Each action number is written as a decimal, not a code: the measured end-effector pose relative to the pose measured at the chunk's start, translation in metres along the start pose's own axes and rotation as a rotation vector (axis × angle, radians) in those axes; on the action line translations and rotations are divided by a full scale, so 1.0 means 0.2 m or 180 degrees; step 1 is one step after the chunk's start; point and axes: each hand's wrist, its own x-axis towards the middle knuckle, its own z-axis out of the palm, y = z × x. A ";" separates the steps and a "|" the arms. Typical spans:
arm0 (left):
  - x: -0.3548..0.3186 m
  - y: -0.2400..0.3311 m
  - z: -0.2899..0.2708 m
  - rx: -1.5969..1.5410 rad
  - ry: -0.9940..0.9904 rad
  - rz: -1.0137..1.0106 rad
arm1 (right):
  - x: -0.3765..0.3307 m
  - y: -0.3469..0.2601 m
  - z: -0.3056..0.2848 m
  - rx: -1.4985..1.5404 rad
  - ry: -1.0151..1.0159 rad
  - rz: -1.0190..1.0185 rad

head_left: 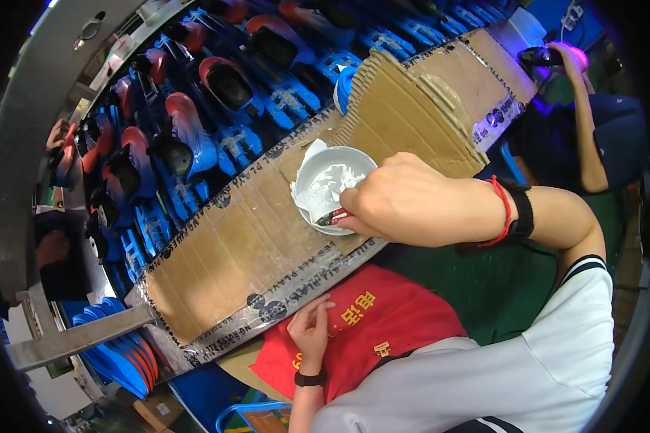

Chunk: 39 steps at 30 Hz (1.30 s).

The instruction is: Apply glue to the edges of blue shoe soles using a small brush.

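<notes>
Your view is moderately bright at the middle, where the tabletop (245, 263) is evenly lit and its clear tape (282, 307) throws back small patches of glare. The white sleeve (567, 328) at lower right is pale and bright, while the green floor (484, 289) beside it falls dim. At upper right you get a saturated pink-violet glow, tinting the tape below it. Your right hand (393, 198) looks reasonably sharp; the far edges soften. Fisheye distortion bends the grey frame (22, 169) at left, and black closes the corners.
</notes>
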 end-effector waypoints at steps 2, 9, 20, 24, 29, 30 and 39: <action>0.00 0.00 0.00 0.0067 0.0004 -0.0009 | -0.01 0.00 -0.02 0.0307 0.0055 0.0100; 0.00 0.02 0.00 0.0095 0.0031 -0.0051 | -0.09 0.06 -0.08 0.0171 -0.0417 -0.0138; 0.00 0.02 0.01 0.0211 0.0033 0.0015 | -0.02 0.01 -0.02 0.0384 -0.0169 0.0308; 0.00 0.02 0.01 0.0213 0.0049 0.0014 | -0.04 0.03 -0.07 0.0359 -0.0431 0.0178; -0.01 0.01 0.02 0.0142 0.0100 0.0105 | -0.05 0.03 -0.06 0.0281 -0.0348 0.0060; -0.01 0.00 0.02 0.0132 0.0121 0.0156 | -0.03 0.02 -0.05 0.0325 -0.0263 0.0143; -0.01 0.01 0.02 0.0129 0.0089 0.0080 | 0.02 0.02 0.00 0.0232 -0.0116 -0.0001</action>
